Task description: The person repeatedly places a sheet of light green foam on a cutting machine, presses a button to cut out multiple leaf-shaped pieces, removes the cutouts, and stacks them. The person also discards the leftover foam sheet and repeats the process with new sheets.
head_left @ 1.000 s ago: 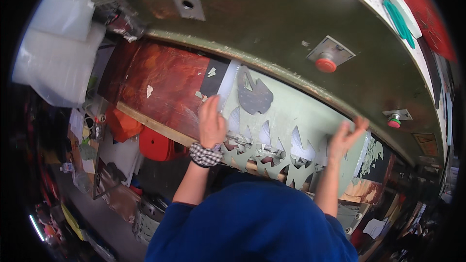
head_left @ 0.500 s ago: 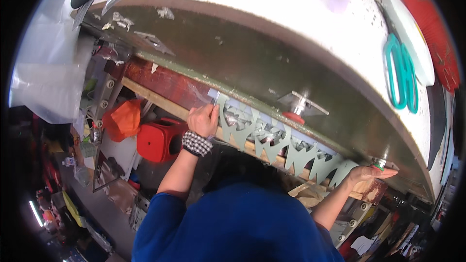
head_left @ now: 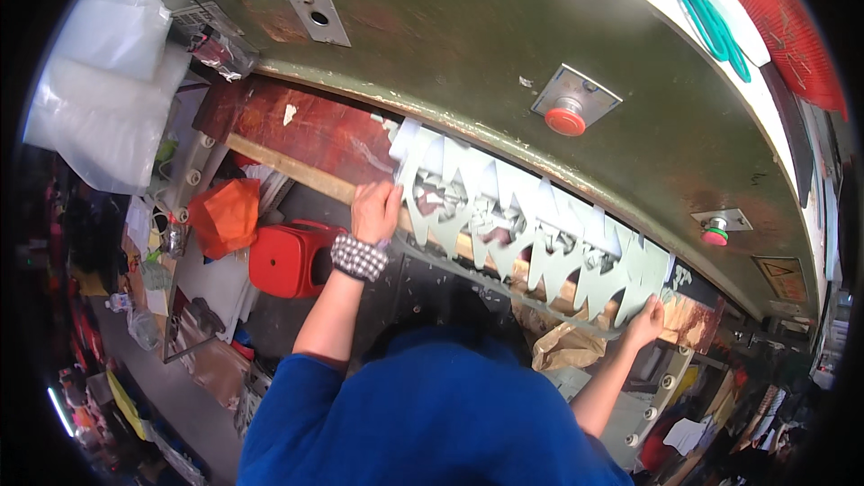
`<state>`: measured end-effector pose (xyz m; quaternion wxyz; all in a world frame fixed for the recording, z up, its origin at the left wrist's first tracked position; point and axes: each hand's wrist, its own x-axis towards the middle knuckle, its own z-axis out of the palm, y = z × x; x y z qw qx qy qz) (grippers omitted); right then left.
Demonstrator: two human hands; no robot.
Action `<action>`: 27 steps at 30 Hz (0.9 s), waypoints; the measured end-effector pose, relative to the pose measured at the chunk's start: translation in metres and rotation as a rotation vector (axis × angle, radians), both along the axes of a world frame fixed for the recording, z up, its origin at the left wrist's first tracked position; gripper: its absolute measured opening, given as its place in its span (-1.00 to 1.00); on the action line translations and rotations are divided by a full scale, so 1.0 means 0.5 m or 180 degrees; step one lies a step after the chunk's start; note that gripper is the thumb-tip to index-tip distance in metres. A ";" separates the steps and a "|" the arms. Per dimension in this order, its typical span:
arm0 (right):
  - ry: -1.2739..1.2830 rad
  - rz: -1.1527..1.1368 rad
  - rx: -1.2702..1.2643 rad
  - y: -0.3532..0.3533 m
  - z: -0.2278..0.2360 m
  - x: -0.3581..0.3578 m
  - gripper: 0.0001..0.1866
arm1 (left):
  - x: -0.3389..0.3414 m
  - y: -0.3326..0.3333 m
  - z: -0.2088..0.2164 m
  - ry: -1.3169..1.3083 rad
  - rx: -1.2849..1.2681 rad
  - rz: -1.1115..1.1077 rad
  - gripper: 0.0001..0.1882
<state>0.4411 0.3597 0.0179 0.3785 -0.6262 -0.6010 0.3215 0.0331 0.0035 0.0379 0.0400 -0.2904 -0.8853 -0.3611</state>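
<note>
A pale grey-green sheet (head_left: 562, 261) with rows of pointed cut-outs slants out from under a green machine's front, over a red-brown wooden board. At the sheet's left edge, my left hand (head_left: 373, 210) is closed, its fingers curled on that edge. My right hand (head_left: 644, 324) pinches the near right corner between thumb and fingers. The near edge bows downward between both hands. Small grey scraps (head_left: 495, 216) show through the gaps, and part of the sheet's far side is hidden under the machine.
The green machine front (head_left: 432, 45) carries a red push button (head_left: 565, 117) and a green-rimmed button (head_left: 715, 232). A red stool (head_left: 286, 259) and orange bag (head_left: 225, 216) are at left. Teal-handled scissors (head_left: 715, 29) lie at upper right. Brown paper (head_left: 569, 346) is below the board (head_left: 310, 130).
My right hand has left the green-rimmed button and taken hold of the sheet's right corner. More of the sheet shows beyond the machine's edge. The view has shifted, revealing more machine front.
</note>
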 end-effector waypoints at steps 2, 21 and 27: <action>-0.0292 -0.0422 0.0133 -0.048 0.028 -0.023 -0.70 | 0.027 -0.034 0.011 0.0092 0.0099 -0.0153 -0.73; 0.1541 0.3244 -0.1352 -0.445 0.132 -0.540 0.08 | 0.101 -0.049 0.082 -0.0093 -0.0353 0.0071 -0.79; 0.1879 0.3121 -0.1441 -0.443 0.127 -0.536 0.07 | 0.104 0.042 0.098 -0.0677 0.0419 -0.0091 -0.73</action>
